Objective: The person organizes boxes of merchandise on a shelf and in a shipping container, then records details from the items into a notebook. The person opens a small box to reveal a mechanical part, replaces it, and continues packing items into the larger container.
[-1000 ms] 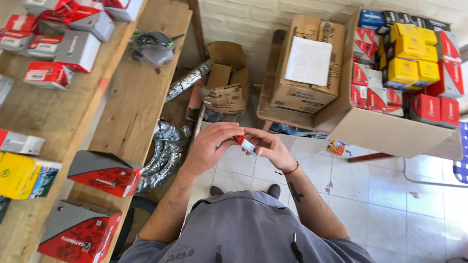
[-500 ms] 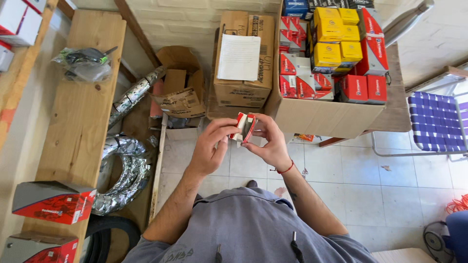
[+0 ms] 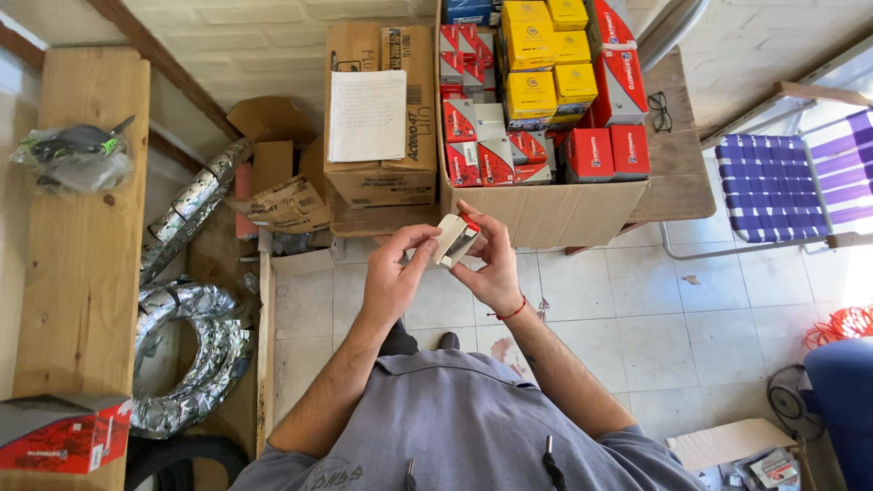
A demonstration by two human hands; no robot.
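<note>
A small red and white carton (image 3: pixel 456 238) is held in front of me between both hands. My left hand (image 3: pixel 393 273) pinches its near left side with thumb and fingers. My right hand (image 3: pixel 492 257) grips its right side, fingers curled over the top. A red cord bracelet sits on my right wrist. Just beyond the carton stands a large open cardboard box (image 3: pixel 546 207) packed with several red, yellow and grey cartons.
A brown box with a white paper sheet (image 3: pixel 367 115) on top stands left of the big box. Silver foil ducting (image 3: pixel 186 345) lies coiled by a wooden shelf (image 3: pixel 77 264). A blue striped chair (image 3: pixel 782 182) is at right, glasses (image 3: pixel 662 111) lie on the table.
The view has swung to the right, away from the shelf. The small carton has been turned in my hands, now showing its pale flat side instead of a red edge.
</note>
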